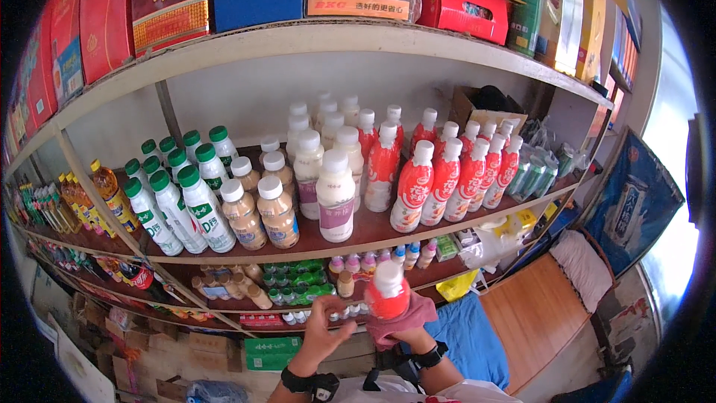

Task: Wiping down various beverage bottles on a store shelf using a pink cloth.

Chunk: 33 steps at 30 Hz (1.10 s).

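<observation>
A red plastic drink bottle with a white cap [387, 291] stands upright before me, seen from above. A dusty-red cloth [411, 319] wraps its lower right side, and my right hand [411, 334] holds bottle and cloth from below; most of its fingers are hidden under the cloth. Just left of the bottle, my left hand [329, 330] is raised with fingers apart and nothing in it. Both wrists wear black straps. Behind, on the shelf, are rows of matching red bottles [413, 193] and a white milk drink bottle with a purple label [335, 201].
Green-capped white bottles [208, 224] and brown drink bottles [278, 218] crowd the shelf's left part. Its front edge [369, 246] runs just beyond my hands. Smaller bottles fill the lower shelf. Gift boxes [168, 0] line the top. A bed with a blue cloth [475, 341] is at right.
</observation>
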Available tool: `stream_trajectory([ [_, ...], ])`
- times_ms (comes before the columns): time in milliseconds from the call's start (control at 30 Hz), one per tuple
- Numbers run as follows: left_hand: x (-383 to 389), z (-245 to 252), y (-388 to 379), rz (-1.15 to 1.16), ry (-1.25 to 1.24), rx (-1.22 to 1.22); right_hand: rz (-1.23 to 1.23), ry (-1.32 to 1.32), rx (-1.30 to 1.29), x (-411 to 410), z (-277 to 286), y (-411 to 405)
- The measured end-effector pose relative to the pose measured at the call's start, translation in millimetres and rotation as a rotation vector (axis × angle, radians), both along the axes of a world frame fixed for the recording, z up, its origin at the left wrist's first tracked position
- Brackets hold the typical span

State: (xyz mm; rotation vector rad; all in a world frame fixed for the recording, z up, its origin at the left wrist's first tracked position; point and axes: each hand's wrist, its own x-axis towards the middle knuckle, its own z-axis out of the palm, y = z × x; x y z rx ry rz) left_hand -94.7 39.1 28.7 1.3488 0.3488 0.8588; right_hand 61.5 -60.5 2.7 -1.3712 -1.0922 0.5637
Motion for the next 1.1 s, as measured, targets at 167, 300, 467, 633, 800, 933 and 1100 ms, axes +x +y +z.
stream_trajectory([
  [167,14.4,25.8,-19.3,0.070,-0.204,0.092,0.198,-0.609,-0.139,-13.0,-4.0,3.1],
  [300,13.9,12.1,-14.7,0.122,-0.264,0.031,0.315,-0.293,-0.527,-24.0,29.8,8.3],
  [467,15.0,15.4,-8.0,0.106,-0.281,-0.059,0.113,-0.332,-0.212,-25.3,26.9,15.4],
  [633,11.4,52.5,-1.1,0.028,-0.211,0.416,0.186,-0.019,-0.163,-13.6,-0.6,17.5],
  [800,5.3,53.0,-10.5,-0.044,-0.131,0.515,0.156,-1.083,-0.207,-12.5,-73.0,9.2],
  [933,0.2,42.0,-12.3,-0.042,-0.048,0.470,0.303,-0.429,-0.191,-17.8,-63.9,2.3],
  [1100,-1.6,33.6,-6.8,-0.093,0.001,0.424,0.413,0.445,-0.073,-28.5,-49.9,-2.3],
])
